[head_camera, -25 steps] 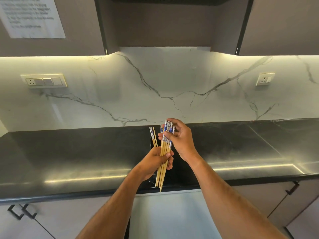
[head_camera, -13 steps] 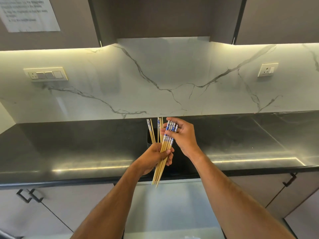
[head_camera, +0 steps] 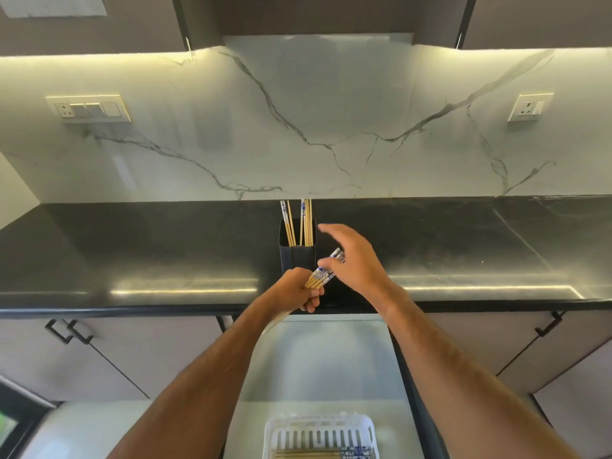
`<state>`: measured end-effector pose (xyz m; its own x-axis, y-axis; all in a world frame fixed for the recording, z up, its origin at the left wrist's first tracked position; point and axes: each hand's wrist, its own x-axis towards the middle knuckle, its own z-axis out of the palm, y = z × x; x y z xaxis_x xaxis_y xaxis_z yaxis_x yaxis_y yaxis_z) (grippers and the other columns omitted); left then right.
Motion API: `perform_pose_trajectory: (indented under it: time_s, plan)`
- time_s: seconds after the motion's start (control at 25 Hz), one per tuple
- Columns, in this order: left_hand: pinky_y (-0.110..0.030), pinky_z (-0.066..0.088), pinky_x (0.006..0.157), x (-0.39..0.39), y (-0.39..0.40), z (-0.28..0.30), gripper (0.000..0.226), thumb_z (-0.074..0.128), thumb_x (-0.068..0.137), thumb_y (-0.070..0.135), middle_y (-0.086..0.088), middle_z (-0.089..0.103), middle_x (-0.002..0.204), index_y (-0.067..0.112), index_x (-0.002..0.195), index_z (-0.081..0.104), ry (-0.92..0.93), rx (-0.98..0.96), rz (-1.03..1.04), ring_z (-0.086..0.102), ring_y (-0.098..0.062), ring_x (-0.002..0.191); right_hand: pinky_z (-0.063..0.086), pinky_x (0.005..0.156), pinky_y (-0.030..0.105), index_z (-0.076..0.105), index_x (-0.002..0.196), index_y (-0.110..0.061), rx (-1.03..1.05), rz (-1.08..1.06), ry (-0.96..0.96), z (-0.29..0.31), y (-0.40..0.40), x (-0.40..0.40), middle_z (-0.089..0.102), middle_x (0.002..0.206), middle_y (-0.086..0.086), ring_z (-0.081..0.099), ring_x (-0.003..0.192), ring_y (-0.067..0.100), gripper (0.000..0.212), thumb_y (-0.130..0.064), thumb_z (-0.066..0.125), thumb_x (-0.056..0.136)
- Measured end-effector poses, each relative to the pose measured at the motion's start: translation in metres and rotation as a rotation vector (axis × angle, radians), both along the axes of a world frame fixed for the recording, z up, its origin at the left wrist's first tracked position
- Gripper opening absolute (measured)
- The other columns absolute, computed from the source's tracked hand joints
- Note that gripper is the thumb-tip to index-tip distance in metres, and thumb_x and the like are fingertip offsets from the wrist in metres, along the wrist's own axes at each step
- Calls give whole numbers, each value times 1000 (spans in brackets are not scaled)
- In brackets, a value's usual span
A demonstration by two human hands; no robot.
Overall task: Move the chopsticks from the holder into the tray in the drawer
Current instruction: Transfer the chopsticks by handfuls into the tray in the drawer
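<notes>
domestic kitchen, by all visible evidence. long dark stone countertop point(head_camera: 132, 260) along the wall, backed by a white marble-look splashback point(head_camera: 331, 127) with grey veins. dark upper cabinets point(head_camera: 530, 18) overhead, lit from below by a warm under-cabinet strip. switch-and-socket plate point(head_camera: 88, 108) on the left of the splashback, single socket point(head_camera: 530, 107) on the right. pale base cabinets point(head_camera: 82, 359) with black handles under the counter. black holder point(head_camera: 297, 258) of chopsticks point(head_camera: 306, 223) upright on the counter. open drawer point(head_camera: 324, 359) below, white slotted tray point(head_camera: 323, 435) inside with more chopsticks. paper notice point(head_camera: 54, 5) stuck to an upper cabinet, text unreadable.
</notes>
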<state>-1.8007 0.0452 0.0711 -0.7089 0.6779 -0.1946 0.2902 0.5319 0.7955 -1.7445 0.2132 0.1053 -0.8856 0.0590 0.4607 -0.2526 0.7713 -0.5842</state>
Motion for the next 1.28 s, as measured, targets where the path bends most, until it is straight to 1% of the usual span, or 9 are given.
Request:
perform_pose_trajectory:
  time_s: [0.12, 0.2, 0.36, 0.48, 0.64, 0.8, 0.92, 1.04, 1.28]
  plan:
    - [-38, 60, 82, 3, 13, -17, 12, 57, 98, 2, -13, 70, 90, 0, 105, 66, 245, -270, -69, 70, -29, 83, 54, 96, 32, 59, 135, -18, 596, 136, -146, -23, -11, 10, 72, 122, 3, 68, 111, 20, 59, -22, 84, 82]
    - [-36, 56, 89, 10, 19, -28, 20, 63, 95, 3, -13, 71, 104, 5, 114, 67, 401, -410, -110, 68, -30, 92, 58, 91, 37, 60, 131, -16, 682, 112, -326, -42, -13, 19, 73, 119, 7, 71, 102, 25, 44, -19, 76, 90]
    - [-37, 56, 91, 21, 22, -51, 21, 64, 96, 8, -11, 70, 106, 11, 117, 65, 520, -460, -126, 68, -27, 92, 59, 91, 37, 65, 124, -13, 609, 63, -509, -65, -3, 31, 73, 112, 11, 71, 94, 26, 27, -12, 66, 97]
    - [-37, 58, 85, 29, 9, -75, 15, 64, 96, 11, -9, 69, 101, 14, 111, 63, 537, -470, -116, 66, -24, 87, 57, 74, 37, 65, 102, -12, 591, 37, -538, -81, 6, 49, 71, 97, 12, 67, 81, 27, 10, -5, 60, 96]
    - [-34, 58, 79, 56, -29, -122, 7, 64, 96, 15, -4, 68, 95, 18, 101, 69, 536, -531, -104, 66, -21, 84, 43, 62, 33, 66, 94, -11, 540, 7, -545, -125, 15, 91, 68, 86, 13, 64, 77, 29, 17, 1, 53, 95]
    - [-37, 60, 82, 101, -53, -172, 15, 63, 97, 12, -2, 72, 102, 20, 109, 69, 471, -497, -105, 70, -21, 91, 37, 59, 31, 66, 94, -9, 502, 62, -602, -181, -2, 135, 67, 80, 12, 66, 73, 30, 22, 8, 55, 88]
    - [-38, 58, 91, 130, -73, -206, 35, 66, 93, 6, -5, 70, 119, 18, 126, 62, 451, -507, -175, 68, -25, 106, 49, 71, 28, 67, 113, -9, 492, 79, -663, -224, -10, 165, 72, 96, 11, 69, 87, 26, 29, 6, 62, 88]
    - [-33, 56, 91, 151, -88, -233, 40, 70, 92, 12, -4, 68, 121, 17, 131, 59, 464, -553, -190, 67, -21, 103, 54, 91, 27, 61, 130, -12, 468, 106, -692, -254, -17, 183, 71, 115, 7, 68, 104, 21, 36, -5, 64, 94]
    - [-29, 55, 94, 166, -94, -268, 42, 67, 96, 19, -5, 66, 129, 16, 136, 54, 393, -554, -162, 67, -18, 107, 53, 101, 30, 58, 133, -12, 533, 130, -702, -283, -33, 184, 68, 127, 7, 64, 112, 21, 38, -11, 66, 96]
